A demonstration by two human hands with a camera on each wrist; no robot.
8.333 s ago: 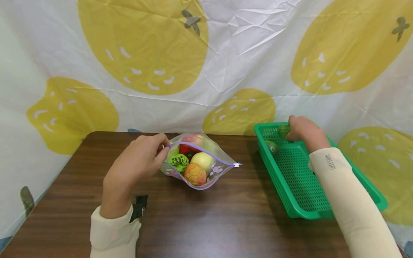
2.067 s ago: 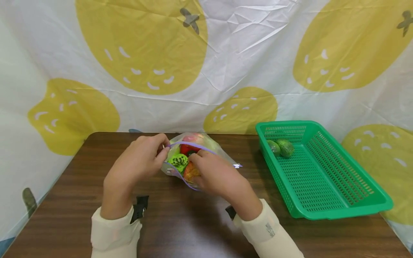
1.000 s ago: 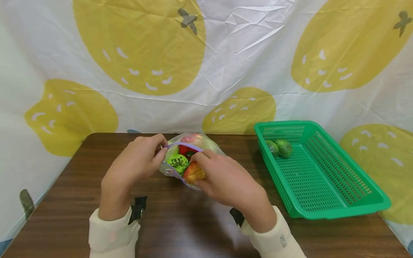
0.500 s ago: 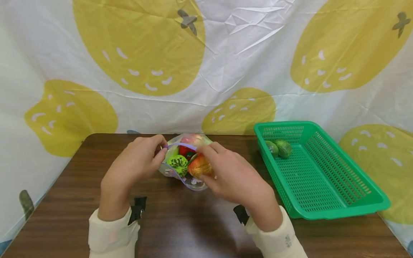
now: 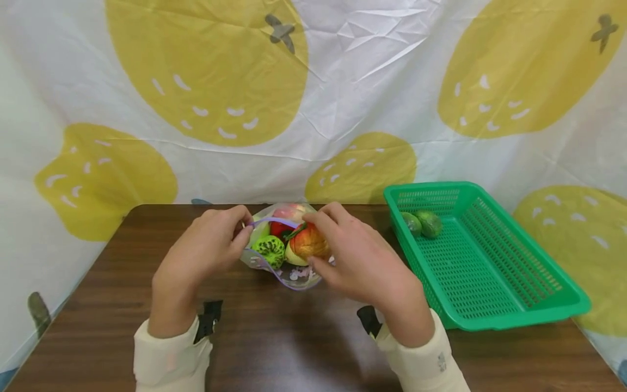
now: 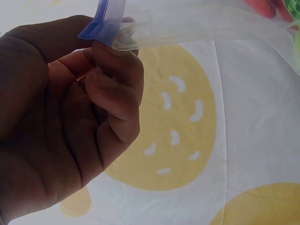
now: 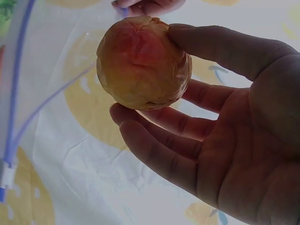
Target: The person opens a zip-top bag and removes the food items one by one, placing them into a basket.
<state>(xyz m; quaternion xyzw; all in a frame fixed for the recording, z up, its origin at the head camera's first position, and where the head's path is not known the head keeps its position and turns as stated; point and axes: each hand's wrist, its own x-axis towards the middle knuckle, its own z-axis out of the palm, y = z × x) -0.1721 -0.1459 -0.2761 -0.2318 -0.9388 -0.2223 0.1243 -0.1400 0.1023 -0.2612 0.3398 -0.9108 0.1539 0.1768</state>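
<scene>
My left hand (image 5: 203, 250) pinches the purple zip edge of a clear zip bag (image 5: 300, 279); the left wrist view shows the zip strip (image 6: 107, 21) between thumb and fingers. In my right hand (image 5: 367, 264) is an orange-red round fruit (image 5: 311, 242) with a green stem, held by thumb and fingertips at the bag's mouth. The right wrist view shows that fruit (image 7: 140, 65) with wrinkled skin. Inside the bag are a green fruit with dark speckles (image 5: 270, 251), a red item (image 5: 279, 230), a pale yellow fruit (image 5: 294, 258) partly hidden, and a pinkish fruit (image 5: 290, 210).
A green basket (image 5: 519, 321) stands on the right of the dark wooden table (image 5: 284, 343). Two green fruits (image 5: 429, 224) lie in its far left corner. Behind the table hangs a white cloth (image 5: 343, 103) printed with yellow fruit.
My right hand went from the basket, leaving a second green fruit there, into the bag. It has since lifted the orange-red fruit up and to the right. My left hand stays on the edge.
</scene>
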